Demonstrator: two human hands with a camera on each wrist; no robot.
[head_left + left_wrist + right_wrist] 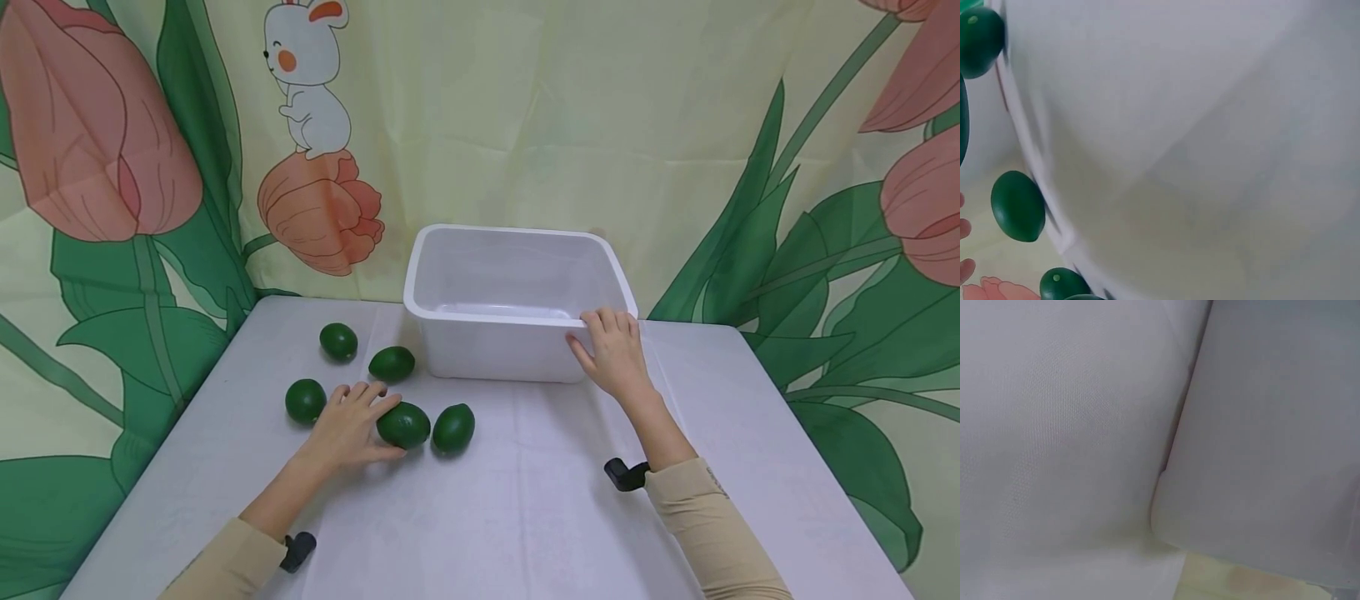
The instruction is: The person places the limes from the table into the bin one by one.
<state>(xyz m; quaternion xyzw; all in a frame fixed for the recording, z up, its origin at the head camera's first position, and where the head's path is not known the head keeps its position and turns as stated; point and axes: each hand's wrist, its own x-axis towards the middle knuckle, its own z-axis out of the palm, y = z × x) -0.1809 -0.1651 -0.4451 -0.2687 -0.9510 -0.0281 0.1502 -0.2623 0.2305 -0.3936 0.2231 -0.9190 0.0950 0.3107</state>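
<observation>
At the middle left of the table my left hand (351,429) has its thumb and forefinger around a green lime (405,426), while its other fingers spread apart behind. A second lime (453,429) lies just right of that one. Three more limes lie beyond and to the left: one (392,364) near the bin, one (338,342) farther back, one (305,402) beside my left fingers. My right hand (617,354) grips the near right rim of a white plastic bin (502,346), fingers over the edge and thumb outside. The right wrist view shows the bin's wall (1266,444).
The bin stands at the back edge of the white-covered table (480,508). Behind it hangs a curtain (480,125) printed with tulips and a rabbit. Dark wrist-worn devices (626,474) show below both forearms.
</observation>
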